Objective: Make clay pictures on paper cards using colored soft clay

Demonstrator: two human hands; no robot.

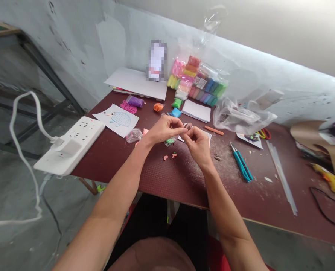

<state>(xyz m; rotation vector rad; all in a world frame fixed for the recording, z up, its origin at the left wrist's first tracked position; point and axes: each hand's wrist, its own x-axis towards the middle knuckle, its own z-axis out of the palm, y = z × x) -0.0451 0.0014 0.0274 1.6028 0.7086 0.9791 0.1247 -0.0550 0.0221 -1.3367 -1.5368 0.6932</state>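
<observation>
Pinkish clay (189,126) sits pinched between the left hand (164,130) and right hand (198,146), brought together for fine work; bagged clay blocks (194,81) wait at twelve o'clock.

Glare washes the upper wall (283,34) at one o'clock; shadows are soft, the table edge (269,224) bows at four, and a pixelated patch (156,60) sits at twelve.

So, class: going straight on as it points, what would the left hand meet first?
The left hand would probably meet the small clay lump at its fingertips, then the right hand holding it; depth unclear.
</observation>
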